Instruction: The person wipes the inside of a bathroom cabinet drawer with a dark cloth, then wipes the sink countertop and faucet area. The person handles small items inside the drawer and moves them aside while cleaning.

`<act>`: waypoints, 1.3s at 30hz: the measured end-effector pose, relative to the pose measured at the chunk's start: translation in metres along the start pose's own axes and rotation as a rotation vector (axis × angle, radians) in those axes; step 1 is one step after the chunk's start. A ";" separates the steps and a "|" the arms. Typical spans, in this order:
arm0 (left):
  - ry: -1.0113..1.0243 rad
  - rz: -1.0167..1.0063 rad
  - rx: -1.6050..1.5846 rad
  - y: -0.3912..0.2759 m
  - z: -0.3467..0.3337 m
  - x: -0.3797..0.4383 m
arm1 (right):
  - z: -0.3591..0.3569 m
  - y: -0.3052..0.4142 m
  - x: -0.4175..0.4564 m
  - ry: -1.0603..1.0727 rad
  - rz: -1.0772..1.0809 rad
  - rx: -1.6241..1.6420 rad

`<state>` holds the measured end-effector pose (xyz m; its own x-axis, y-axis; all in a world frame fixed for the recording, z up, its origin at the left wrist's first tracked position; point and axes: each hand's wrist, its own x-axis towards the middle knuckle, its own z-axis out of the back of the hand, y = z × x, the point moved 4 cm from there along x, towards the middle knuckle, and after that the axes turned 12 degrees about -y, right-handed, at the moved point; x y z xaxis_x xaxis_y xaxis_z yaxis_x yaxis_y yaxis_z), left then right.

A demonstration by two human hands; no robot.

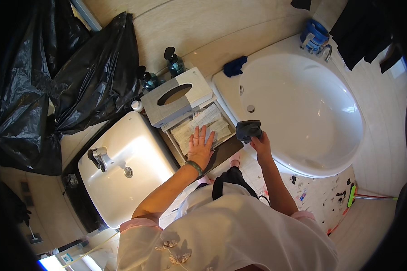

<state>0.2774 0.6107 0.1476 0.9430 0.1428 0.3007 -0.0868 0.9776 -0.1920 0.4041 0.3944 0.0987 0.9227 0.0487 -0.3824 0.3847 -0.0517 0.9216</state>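
Note:
My left hand, with a green bangle at its wrist, is spread flat over folded papers in a shallow open tray. Whether the palm presses on them cannot be told. A bunched dark grey cloth is gripped in my right hand, just right of the tray and by the bathtub's near rim. Behind the papers, a grey and white tissue box with an oval opening rests at the tray's far side. A dark brown surface shows along the tray's near side.
A white washbasin with a tap lies left; a white bathtub lies right. Two pump bottles stand behind the tissue box. A dark blue cloth sits on the tub's ledge. Scraps and a green-headed broom are on the floor.

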 end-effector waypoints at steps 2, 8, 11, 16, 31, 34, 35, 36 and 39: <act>-0.055 0.003 0.009 -0.003 0.005 0.000 | 0.004 0.000 0.001 0.005 0.001 -0.013; -0.187 0.060 -0.011 0.016 -0.014 -0.015 | 0.001 -0.012 -0.003 0.019 0.002 0.005; -0.264 0.102 -0.002 0.026 -0.011 -0.004 | -0.006 -0.022 -0.009 0.080 -0.024 -0.050; -0.335 0.240 0.037 0.037 -0.001 0.012 | -0.026 -0.041 -0.016 0.223 -0.063 -0.149; -0.312 0.943 -0.933 0.051 -0.062 -0.021 | -0.057 -0.048 0.006 0.426 -0.035 -0.280; -0.387 0.988 -0.960 0.064 -0.068 -0.008 | -0.056 -0.061 0.021 0.460 0.007 -0.351; -0.405 1.001 -0.976 0.068 -0.069 -0.002 | -0.055 -0.069 0.026 0.477 0.022 -0.382; -0.411 1.009 -1.040 0.074 -0.074 0.000 | -0.057 -0.072 0.028 0.499 0.037 -0.412; -0.530 0.978 -1.115 0.083 -0.086 0.003 | -0.058 -0.071 0.035 0.479 0.236 -0.772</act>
<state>0.3008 0.6785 0.0525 0.4296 0.8960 -0.1127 -0.0744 -0.0893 -0.9932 0.4076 0.4571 0.0240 0.8003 0.5355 -0.2698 -0.0925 0.5549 0.8268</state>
